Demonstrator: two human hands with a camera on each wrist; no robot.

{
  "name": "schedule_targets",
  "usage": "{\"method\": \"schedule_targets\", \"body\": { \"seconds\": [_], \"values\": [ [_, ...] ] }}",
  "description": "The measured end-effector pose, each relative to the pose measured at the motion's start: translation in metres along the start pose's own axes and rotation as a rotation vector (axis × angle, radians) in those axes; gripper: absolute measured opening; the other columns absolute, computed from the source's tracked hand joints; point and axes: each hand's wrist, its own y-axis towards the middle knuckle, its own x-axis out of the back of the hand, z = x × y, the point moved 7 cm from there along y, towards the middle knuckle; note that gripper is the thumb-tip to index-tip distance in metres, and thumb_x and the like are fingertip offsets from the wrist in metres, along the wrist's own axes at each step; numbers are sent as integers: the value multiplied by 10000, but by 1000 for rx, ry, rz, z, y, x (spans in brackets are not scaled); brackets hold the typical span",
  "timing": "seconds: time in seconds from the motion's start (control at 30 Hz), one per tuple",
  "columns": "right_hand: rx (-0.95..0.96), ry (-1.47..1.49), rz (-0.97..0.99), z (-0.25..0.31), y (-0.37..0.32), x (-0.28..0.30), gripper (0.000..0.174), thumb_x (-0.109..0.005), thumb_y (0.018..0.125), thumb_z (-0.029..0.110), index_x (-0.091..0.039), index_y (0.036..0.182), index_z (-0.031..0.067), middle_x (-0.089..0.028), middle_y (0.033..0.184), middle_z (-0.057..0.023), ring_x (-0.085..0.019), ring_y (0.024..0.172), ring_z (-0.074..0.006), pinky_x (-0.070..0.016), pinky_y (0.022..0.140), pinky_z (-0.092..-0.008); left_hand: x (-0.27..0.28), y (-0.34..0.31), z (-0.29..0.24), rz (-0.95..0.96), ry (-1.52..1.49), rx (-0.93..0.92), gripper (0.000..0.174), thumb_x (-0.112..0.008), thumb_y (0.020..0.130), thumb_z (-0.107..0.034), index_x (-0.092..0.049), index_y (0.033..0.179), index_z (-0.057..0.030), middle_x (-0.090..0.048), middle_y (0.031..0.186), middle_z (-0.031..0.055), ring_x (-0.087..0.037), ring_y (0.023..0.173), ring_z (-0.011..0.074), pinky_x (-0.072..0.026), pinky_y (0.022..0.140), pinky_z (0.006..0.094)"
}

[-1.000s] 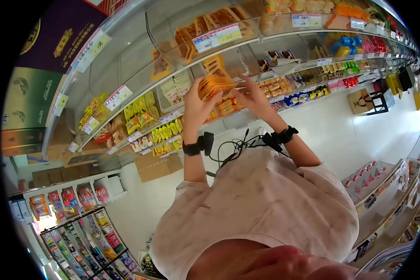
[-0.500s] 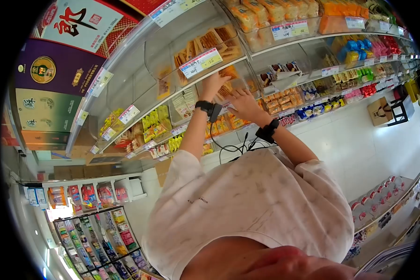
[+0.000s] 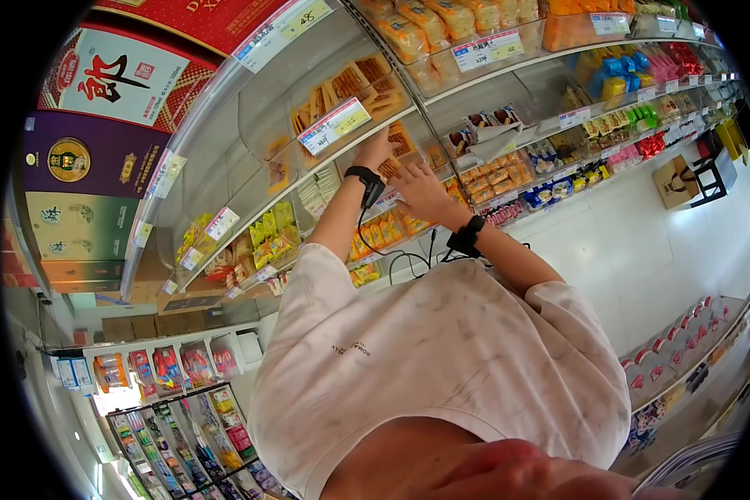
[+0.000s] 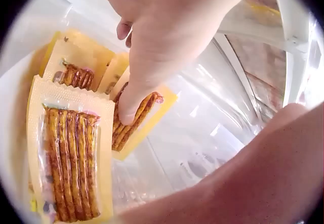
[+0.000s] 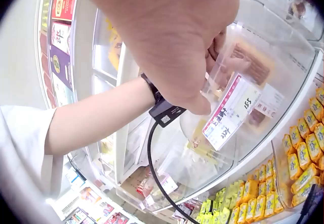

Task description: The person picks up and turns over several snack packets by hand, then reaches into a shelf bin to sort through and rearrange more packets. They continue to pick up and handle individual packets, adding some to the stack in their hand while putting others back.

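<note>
Snack packets are off the hands and in the clear shelf bin (image 4: 212, 133).
The stack held a second ago is shelved. The left hand (image 4: 157, 37) has a loose grip, thumb pressing one packet (image 4: 144, 115), with more packets (image 4: 71, 158) at eight o'clock. The right hand (image 3: 421, 190) is spread and empty.

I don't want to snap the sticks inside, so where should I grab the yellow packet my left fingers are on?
Pinch the packet by its flat yellow border, at the corner poking out past its neighbours toward the clear bin wall. Probably come in from the left hand's side; the sticks run lengthwise down the middle.
</note>
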Motion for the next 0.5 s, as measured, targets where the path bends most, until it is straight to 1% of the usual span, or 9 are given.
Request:
{"method": "schedule_targets", "body": {
  "seconds": [0.13,0.23,0.3,0.33,0.37,0.4,0.5],
  "values": [
    [19,38,-39,2,1,4,379,-736,734,208,-593,1070,107,-562,1044,-98,-531,1073,-304,-405,946,-444,-7,4,8,-30,-84,-39,647,-809,832,-294,-503,1302,29,-552,1342,260,-517,1257,422,-447,1021,473],
    [35,46,-55,1,0,5,373,-721,727,194,-584,1061,101,-560,1038,-99,-532,1061,-308,-407,942,-444,-12,14,8,-75,7,-87,582,-809,830,-267,-527,1241,35,-558,1307,274,-512,1242,442,-441,1021,481],
    [40,38,-58,1,2,4,377,-717,722,188,-580,1061,97,-560,1038,-101,-532,1058,-310,-408,939,-444,-15,15,6,-58,248,-88,572,-811,826,-256,-528,1227,37,-559,1296,276,-512,1235,447,-438,1021,486],
    [40,36,-64,1,3,4,376,-715,722,185,-578,1061,94,-559,1037,-103,-532,1056,-310,-408,939,-445,-10,12,3,-90,232,-81,624,-813,826,-257,-511,1281,45,-564,1310,275,-529,1231,428,-448,1017,464],
    [38,34,-70,0,3,4,376,-713,723,182,-576,1061,92,-558,1037,-105,-532,1055,-310,-407,939,-446,-8,10,9,-39,64,10,631,-805,834,-272,-514,1295,45,-572,1309,275,-542,1225,418,-454,1012,456],
    [34,34,-74,1,2,4,375,-711,723,179,-574,1061,90,-558,1036,-106,-532,1053,-310,-406,939,-447,7,2,3,16,-103,103,639,-798,843,-287,-516,1310,46,-580,1308,276,-554,1219,407,-459,1007,447],
    [16,0,-81,1,2,2,372,-705,725,166,-567,1061,87,-555,1037,-113,-529,1055,-308,-405,933,-439,35,-21,5,12,-264,226,580,-727,900,-385,-589,1301,11,-668,1219,231,-651,1077,349,-510,914,410]
  ]
}}
